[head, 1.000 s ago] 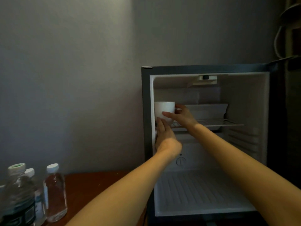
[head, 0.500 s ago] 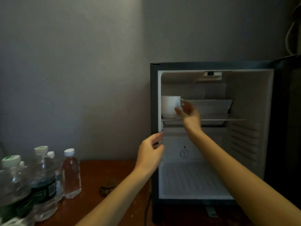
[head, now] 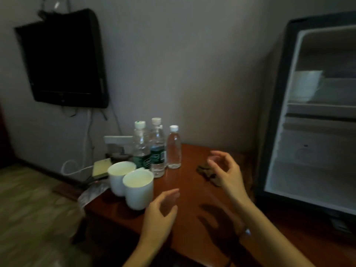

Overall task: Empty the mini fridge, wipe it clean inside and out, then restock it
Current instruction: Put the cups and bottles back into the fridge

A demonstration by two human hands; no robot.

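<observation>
**Empty hands held apart above the red-brown wooden bench**
The left hand, fingers loosely spread, is held just beside two white ceramic cups at lower centre. The right hand, loosely curled on nothing, is seen in front of a dark crumpled cloth. The black mini fridge stands open at the right edge. The cups, set near the bench's edge, could be knocked off by a hasty left-hand sweep.

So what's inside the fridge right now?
The fridge holds a pale, blurred tray on its upper shelf. Nothing shows on the lower floor in view. Its right side is cut off by the frame edge, so that part is hidden.
</observation>
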